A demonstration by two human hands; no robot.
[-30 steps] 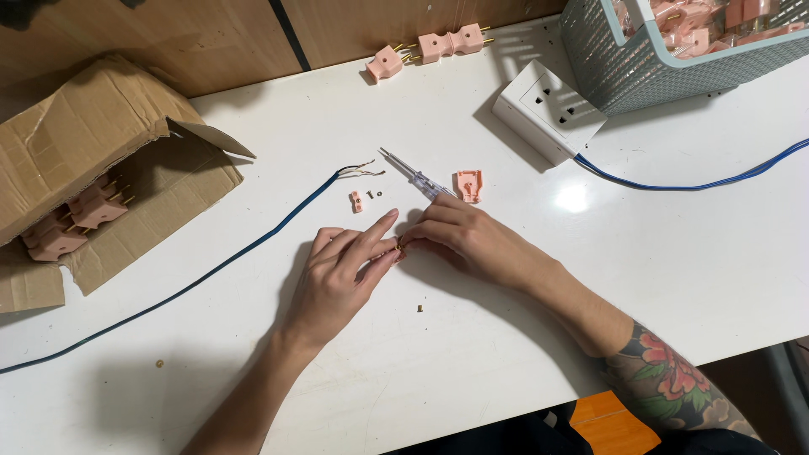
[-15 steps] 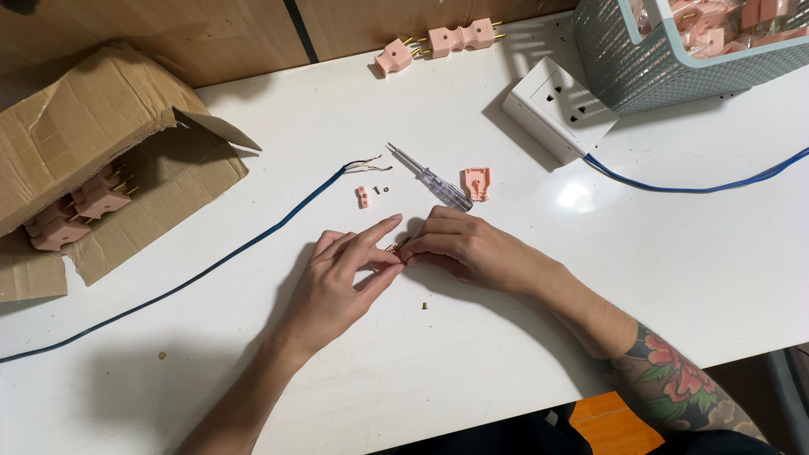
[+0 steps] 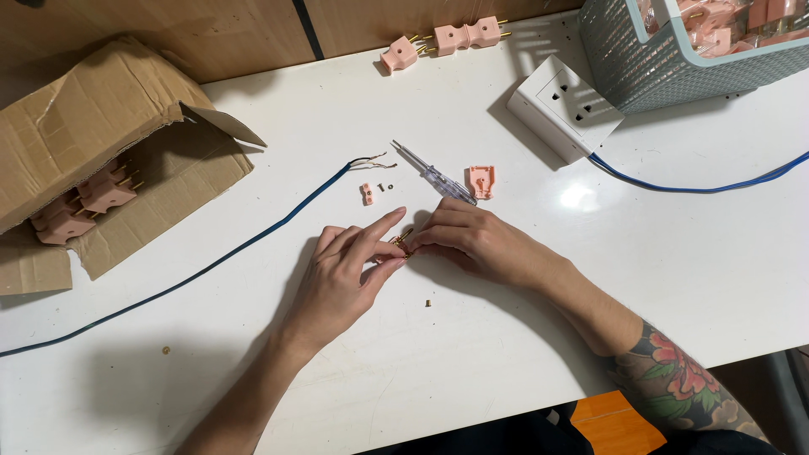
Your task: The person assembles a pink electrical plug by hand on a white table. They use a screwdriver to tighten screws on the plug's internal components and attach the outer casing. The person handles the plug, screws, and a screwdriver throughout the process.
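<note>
Small brass plug part [image 3: 402, 244] pinched between left hand [image 3: 341, 274] and right hand [image 3: 476, 240] fingertips, above white table [image 3: 472, 371] | judged light, rigid, slippery, easily dropped | best gripped by its sides.

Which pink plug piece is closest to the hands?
The small pink piece beside the cable's bare wire ends, just above the left hand; the bigger pink shell lies slightly farther.

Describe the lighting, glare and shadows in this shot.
Head view: bright overhead light, with a glare spot on the white table; soft shadows fall under both hands, left and right, and beside the cardboard box; focus is sharp throughout, with no visible motion blur.
</note>
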